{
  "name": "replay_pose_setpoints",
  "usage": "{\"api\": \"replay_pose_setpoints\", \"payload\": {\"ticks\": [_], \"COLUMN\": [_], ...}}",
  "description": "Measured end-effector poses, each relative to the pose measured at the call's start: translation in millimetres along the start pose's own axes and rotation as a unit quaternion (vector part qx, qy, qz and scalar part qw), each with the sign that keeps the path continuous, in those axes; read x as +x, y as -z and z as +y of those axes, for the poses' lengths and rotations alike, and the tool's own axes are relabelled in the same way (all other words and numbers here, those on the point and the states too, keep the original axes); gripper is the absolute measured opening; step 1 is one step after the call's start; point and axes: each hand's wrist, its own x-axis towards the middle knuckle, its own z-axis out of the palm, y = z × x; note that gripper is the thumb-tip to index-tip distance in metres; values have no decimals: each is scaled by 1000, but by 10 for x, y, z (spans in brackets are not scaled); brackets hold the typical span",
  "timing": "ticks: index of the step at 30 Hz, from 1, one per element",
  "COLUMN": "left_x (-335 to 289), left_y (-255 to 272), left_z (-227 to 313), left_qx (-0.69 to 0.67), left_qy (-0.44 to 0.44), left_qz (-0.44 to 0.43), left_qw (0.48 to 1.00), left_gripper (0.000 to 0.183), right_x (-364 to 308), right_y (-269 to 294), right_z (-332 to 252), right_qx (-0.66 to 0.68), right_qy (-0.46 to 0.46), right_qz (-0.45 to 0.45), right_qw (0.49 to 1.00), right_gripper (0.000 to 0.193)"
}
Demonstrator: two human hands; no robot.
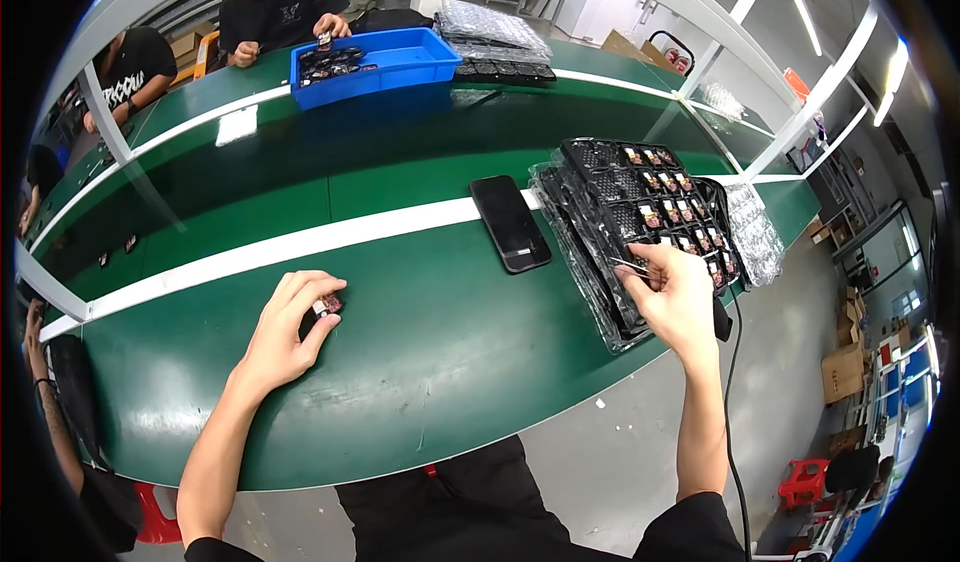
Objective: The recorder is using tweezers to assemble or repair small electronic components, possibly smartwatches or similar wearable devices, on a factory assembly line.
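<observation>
- Small part [328, 305]: partly covered by left hand's fingers; underside hidden, markings too small to make out.
- Thin metal tool [628, 265]: mostly hidden in right hand, only a sliver shows; looks like tweezers, can't confirm.
- Black tray [603, 190]: near corner blocked by right hand; can't tell whether tool touches it.
- Co-workers at left edge cut off by frame rim.
- Left hand [283, 332]: forearm up from lower edge, palm down, fingers curled; thumb and index pinching small part, low over green table [400, 372], left of the phone [510, 224]. Can't tell if part touches tabletop.
- Right hand [675, 292]: forearm nearly vertical in view, wrist bent inward, thumb and index pressed together on thin metal tool, over tray's near side.
- Tray sits on stacked trays, right of phone; many compartments hold small modules [668, 182], left-hand ones bare.
- Black cable [738, 402] runs down beside right forearm.
</observation>
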Motion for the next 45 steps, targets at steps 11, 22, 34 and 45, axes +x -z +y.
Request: {"api": "replay_pose_setpoints", "payload": {"ticks": [11,22,34,45], "left_x": [14,-3,20,31], "left_y": [108,113,106,122], "left_z": [-29,-230,-251,-286], "left_qx": [5,-6,-58,-42], "left_qy": [-11,19,51,62], "left_qz": [-46,-58,-48,-68], "left_qw": [999,998,996,995], "left_gripper": [69,54,52,56], "right_x": [-160,212,109,90], "right_y": [-472,-1807,-2012,-2009], "right_z": [-1189,-1718,-1633,-1710], "right_qx": [292,410,496,427], "right_qy": [53,57,53,99], "right_qz": [-204,-287,-258,-248], "right_qw": [933,864,828,864], "right_gripper": [15,19,5,1]}}
